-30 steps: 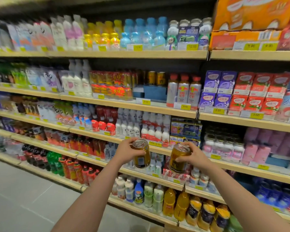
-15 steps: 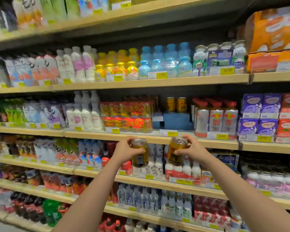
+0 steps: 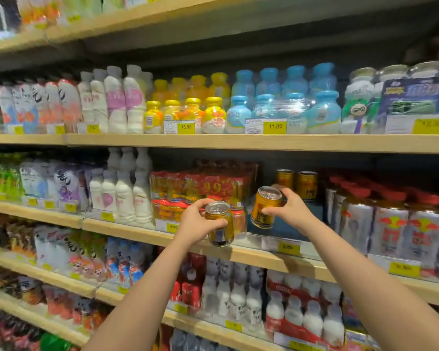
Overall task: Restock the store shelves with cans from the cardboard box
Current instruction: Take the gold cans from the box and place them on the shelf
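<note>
My left hand (image 3: 197, 224) grips a gold can (image 3: 219, 225) with a silver top, held upright just in front of the middle shelf's edge (image 3: 251, 254). In my right hand (image 3: 289, 210) is a second gold can (image 3: 265, 207), tilted slightly left and raised over a blue box (image 3: 279, 230) on that shelf. Two matching gold cans (image 3: 298, 182) stand at the back on the blue box, just behind my right hand. The cardboard box is out of view.
Red wrapped can packs (image 3: 188, 193) sit left of the gap; silver cans with red lids (image 3: 390, 224) stand to the right. White bottles (image 3: 127, 193) fill the shelf further left. Shelves above and below are packed with bottles. Yellow price tags line the edges.
Both hands have risen with their cans from the lower shelves to the middle shelf. The right can now hangs over the blue box. The view has tilted upward.
</note>
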A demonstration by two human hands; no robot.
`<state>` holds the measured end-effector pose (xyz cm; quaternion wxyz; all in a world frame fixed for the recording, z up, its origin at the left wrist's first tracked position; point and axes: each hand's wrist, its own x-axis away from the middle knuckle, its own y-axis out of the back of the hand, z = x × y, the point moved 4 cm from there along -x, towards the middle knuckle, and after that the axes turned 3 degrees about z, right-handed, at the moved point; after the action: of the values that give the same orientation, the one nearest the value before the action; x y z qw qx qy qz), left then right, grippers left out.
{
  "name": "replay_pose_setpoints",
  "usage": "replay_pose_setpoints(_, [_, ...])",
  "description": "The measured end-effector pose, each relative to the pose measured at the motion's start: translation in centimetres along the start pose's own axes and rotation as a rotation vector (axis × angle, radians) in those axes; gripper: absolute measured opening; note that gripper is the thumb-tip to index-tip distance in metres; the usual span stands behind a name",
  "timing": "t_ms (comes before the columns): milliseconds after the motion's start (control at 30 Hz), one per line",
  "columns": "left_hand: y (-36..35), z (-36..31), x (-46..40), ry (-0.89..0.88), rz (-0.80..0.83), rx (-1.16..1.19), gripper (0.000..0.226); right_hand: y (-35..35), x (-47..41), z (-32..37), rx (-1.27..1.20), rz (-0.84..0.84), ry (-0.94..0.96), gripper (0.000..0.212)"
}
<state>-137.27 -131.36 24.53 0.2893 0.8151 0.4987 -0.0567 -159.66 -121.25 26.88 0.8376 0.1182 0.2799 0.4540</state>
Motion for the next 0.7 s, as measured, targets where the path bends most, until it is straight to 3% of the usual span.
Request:
replay_pose_setpoints(200, [-0.9,1.6,-2.8,-0.01,0.043,0.049,0.053,-2.8,-2.2,-3.4,0.18,0.092,-0.128,0.079])
replay_pose_setpoints(533, [-1.2,1.8,-3.9,-0.071,0.093,0.011,0.06,-4.1,-1.4,-3.8,0.153,0.193,-0.177,0.077])
replay_pose_setpoints(633, [-2.0,0.8,-3.7,-0.123,0.114,0.024,0.059,-2.1,0.2,-4.4,0.186,0.144,-0.175,0.085])
replay_pose_setpoints(700, [-3.3,-0.7,-3.8,-0.165,0.16,0.06,0.058,0.1,2.1,-4.9,0.211,0.094,-0.153,0.078])
